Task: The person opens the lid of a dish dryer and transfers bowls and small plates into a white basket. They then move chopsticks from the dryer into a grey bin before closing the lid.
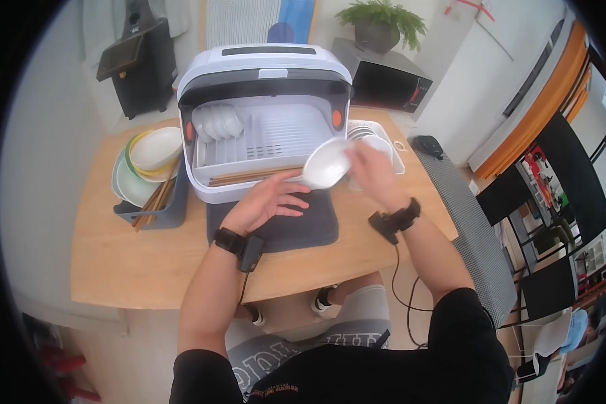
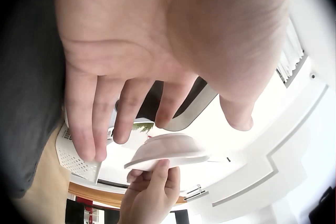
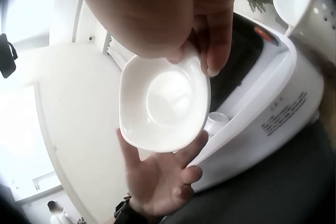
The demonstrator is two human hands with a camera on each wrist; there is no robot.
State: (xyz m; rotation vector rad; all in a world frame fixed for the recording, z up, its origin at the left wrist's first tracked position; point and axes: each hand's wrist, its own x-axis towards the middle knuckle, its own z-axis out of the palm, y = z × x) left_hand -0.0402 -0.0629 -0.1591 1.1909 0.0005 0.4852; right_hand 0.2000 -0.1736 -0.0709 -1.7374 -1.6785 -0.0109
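Note:
My right hand (image 1: 374,174) pinches a white bowl (image 1: 323,165) by its rim, in front of the right side of a white dish cabinet (image 1: 276,57) with a raised dark lid. In the right wrist view the bowl's hollow inside (image 3: 165,98) faces the camera. My left hand (image 1: 266,204) is spread palm up just left of the bowl, fingers extended and holding nothing. Several small white bowls (image 1: 215,123) stand on edge at the left of the cabinet's rack. Wooden chopsticks (image 1: 249,176) lie along its front tray.
A grey bin (image 1: 165,219) at the left holds bowls, plates and chopsticks. A white basket (image 1: 398,163) with dishes stands right of the cabinet. A dark mat (image 1: 303,225) lies in front. Behind are a microwave (image 1: 387,84) and a potted plant (image 1: 382,27).

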